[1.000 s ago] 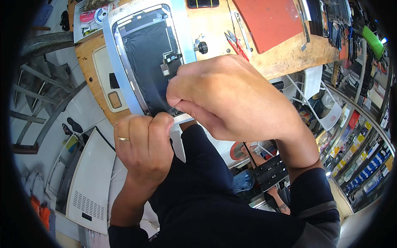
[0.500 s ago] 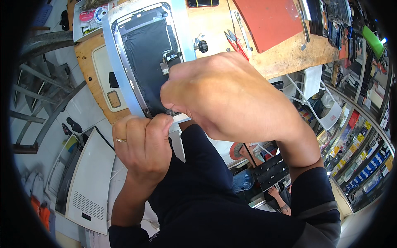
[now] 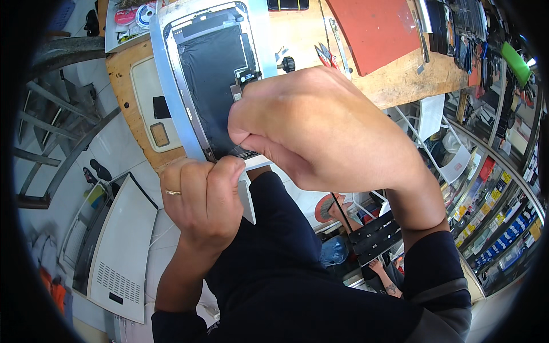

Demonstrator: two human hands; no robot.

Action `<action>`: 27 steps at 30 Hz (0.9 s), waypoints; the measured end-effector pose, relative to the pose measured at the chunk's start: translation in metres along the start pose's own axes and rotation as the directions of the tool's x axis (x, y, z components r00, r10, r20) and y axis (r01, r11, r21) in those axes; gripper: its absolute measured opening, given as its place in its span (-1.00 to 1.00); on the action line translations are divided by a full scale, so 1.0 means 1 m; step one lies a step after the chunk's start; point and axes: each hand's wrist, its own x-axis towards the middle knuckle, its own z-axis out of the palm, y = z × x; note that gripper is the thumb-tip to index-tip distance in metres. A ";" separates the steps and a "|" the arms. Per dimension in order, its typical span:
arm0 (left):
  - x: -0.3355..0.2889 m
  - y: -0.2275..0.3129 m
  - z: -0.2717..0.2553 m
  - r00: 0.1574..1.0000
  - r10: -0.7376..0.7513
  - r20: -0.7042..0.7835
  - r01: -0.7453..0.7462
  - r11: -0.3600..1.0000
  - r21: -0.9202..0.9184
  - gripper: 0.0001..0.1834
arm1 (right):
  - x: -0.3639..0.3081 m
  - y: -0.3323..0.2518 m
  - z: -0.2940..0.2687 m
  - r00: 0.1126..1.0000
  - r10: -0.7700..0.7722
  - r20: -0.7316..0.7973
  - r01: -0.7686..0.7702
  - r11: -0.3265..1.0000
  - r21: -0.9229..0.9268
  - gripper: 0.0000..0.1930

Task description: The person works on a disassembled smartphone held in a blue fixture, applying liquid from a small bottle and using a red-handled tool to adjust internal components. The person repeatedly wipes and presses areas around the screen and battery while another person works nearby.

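A tablet-like panel with a dark back and a pale metal rim (image 3: 214, 68) lies on a light blue slab (image 3: 171, 74) at the bench's front edge. My left hand (image 3: 203, 197), with a ring on one finger, is closed at the panel's near end, thumb tip by its lower corner. Over the panel's right side my right hand (image 3: 311, 131) is curled, its fingers pointing down and inward. Anything pinched in either hand is hidden by the fingers. A small dark connector piece (image 3: 247, 75) shows on the panel just beyond my right knuckles.
Beside the slab are a black knob (image 3: 287, 64) and red-handled pliers (image 3: 326, 56). A red mat (image 3: 377, 34) covers part of the wooden bench (image 3: 394, 88). At left lie a cream tray (image 3: 143, 86) and a parts box (image 3: 128, 37). Another person's arm (image 3: 389, 280) shows below right.
The whole scene has shifted slightly, the panel appearing a little farther right. My right hand's fingertips sit slightly farther from my left thumb. Both hands remain closed.
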 end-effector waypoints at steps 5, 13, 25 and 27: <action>0.000 0.000 0.001 1.000 0.003 -0.015 -0.003 1.000 -0.003 -0.84 | 0.000 -0.001 0.001 0.999 0.010 0.032 -0.010 1.000 -0.012 -0.92; -0.002 -0.001 0.000 1.000 -0.005 -0.009 0.005 0.999 -0.042 -0.85 | 0.001 -0.005 0.000 0.995 -0.009 0.096 0.022 0.991 -0.134 -0.82; -0.053 0.040 0.000 0.620 -0.688 0.378 0.650 0.180 -0.738 -0.92 | 0.018 -0.020 -0.004 0.967 -0.082 0.241 0.152 0.945 -0.289 -0.90; -0.053 0.048 0.006 0.554 -0.693 0.461 0.623 -0.022 -0.782 -0.91 | 0.021 -0.022 -0.005 0.951 -0.072 0.302 0.166 0.940 -0.298 -0.89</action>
